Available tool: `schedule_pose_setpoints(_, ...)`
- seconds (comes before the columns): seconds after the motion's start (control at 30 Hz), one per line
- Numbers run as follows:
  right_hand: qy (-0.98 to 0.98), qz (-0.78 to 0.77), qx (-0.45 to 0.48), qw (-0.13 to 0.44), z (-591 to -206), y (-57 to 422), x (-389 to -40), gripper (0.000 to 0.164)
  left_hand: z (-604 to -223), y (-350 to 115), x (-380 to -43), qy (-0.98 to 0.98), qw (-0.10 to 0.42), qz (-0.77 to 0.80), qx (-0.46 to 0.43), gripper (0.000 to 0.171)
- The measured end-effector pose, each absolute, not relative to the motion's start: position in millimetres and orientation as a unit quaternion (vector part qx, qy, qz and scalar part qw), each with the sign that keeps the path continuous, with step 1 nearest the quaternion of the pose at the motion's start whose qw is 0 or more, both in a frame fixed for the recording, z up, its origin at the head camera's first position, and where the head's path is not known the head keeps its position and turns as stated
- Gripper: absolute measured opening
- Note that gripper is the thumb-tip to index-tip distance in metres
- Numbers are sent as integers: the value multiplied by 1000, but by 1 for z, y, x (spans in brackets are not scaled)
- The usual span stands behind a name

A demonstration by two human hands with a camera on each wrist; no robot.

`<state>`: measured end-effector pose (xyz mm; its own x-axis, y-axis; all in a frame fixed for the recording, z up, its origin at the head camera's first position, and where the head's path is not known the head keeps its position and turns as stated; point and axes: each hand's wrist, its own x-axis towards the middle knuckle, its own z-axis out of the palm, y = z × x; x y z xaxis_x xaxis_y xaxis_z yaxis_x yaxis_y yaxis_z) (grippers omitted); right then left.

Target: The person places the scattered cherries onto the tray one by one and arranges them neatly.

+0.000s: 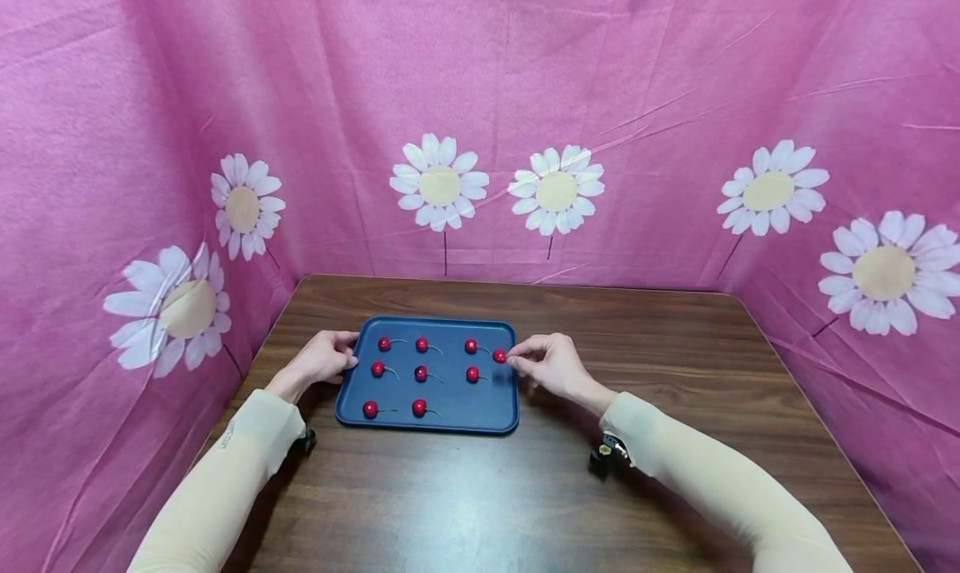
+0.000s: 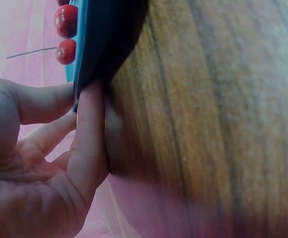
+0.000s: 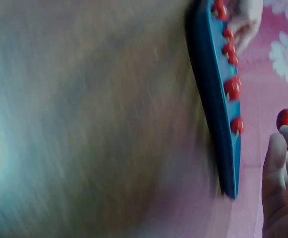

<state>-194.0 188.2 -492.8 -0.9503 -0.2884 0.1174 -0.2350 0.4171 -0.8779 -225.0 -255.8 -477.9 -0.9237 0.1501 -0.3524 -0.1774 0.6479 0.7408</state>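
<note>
A dark blue rectangular tray [image 1: 480, 413] lies on the table with several red cherries [image 1: 421, 374] on it, their thin stems pointing mostly right. My left hand [image 1: 321, 358] grips the tray's left edge; in the left wrist view the thumb is on the rim [image 2: 79, 64] and a finger tucks under it. Between thumb and fingertips, my right hand [image 1: 553, 369] pinches one cherry [image 3: 286, 118] near the tray's right edge. In the right wrist view this cherry is raised beyond the tray rim, and its stem is hidden by the fingers.
The brown wood-grain table [image 1: 465, 506] extends around the tray, with a bright reflection in front. Pink cloth [image 1: 495, 73] printed with white daisies hangs behind and on both sides. On the tray, cherries sit in rough rows, with fewer toward the right.
</note>
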Motion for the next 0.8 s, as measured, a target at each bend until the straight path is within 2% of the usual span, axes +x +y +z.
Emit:
schedule_pose_setpoints(0.43, 857, -455, -228, 80, -495, 157, -170, 4, -481, -256, -227, 888, 191, 418, -9, 66)
schedule_pose_setpoints(0.8, 888, -367, -270, 61, -497, 142, -166, 5, -481, -256, -227, 889, 190, 416, -9, 67)
